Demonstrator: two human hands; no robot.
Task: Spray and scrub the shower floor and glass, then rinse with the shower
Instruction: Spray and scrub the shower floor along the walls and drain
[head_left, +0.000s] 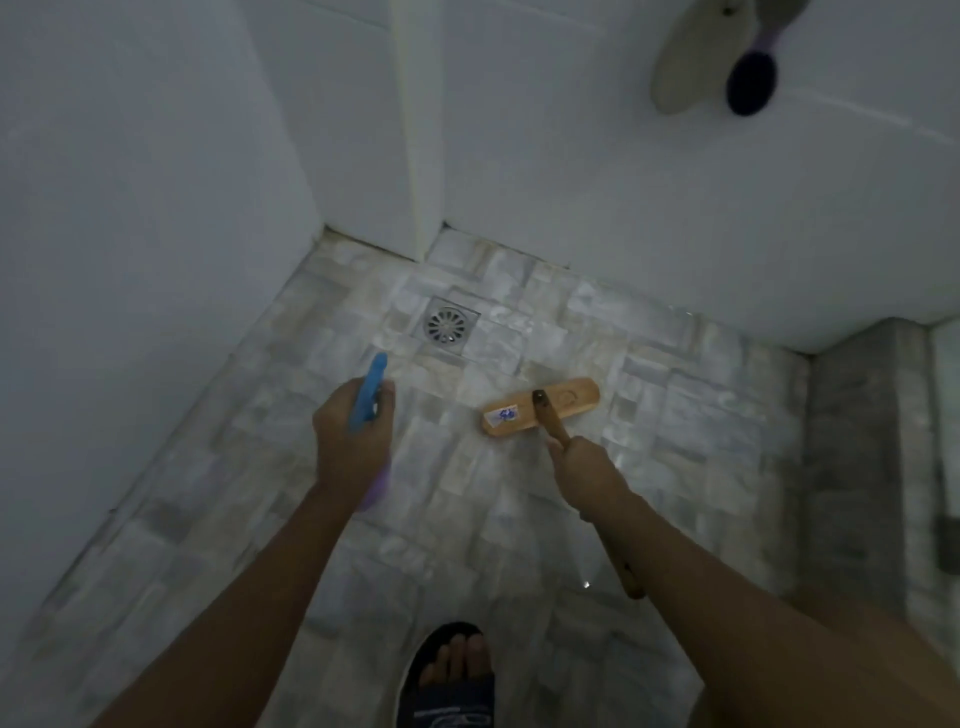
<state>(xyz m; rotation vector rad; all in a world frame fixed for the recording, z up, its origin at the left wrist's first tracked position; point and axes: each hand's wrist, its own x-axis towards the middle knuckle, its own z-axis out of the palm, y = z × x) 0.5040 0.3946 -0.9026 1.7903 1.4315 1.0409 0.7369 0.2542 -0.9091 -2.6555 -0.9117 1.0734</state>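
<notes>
Left hand (353, 431): wrapped round a spray bottle (370, 395); blue trigger head sticks out forward, a bit of purple body shows under the wrist.
Right hand (582, 467): clamped on the handle of a brush (540, 405); the handle's far end pokes out behind the forearm.
Brush: wooden block lies flat on the floor (467, 519), slanted, just right of and below the drain (445, 325); small blue label on its left end.
Floor: pale mottled square tiles, glossy in patches.
Drain: round metal grate in a square frame, near the back corner.
Walls (623, 182): plain white.
Upper right: a pale flat oval thing and a purple hairbrush (752, 83) hang on the wall.
Foot (452, 670): in a dark sandal, bottom centre.
</notes>
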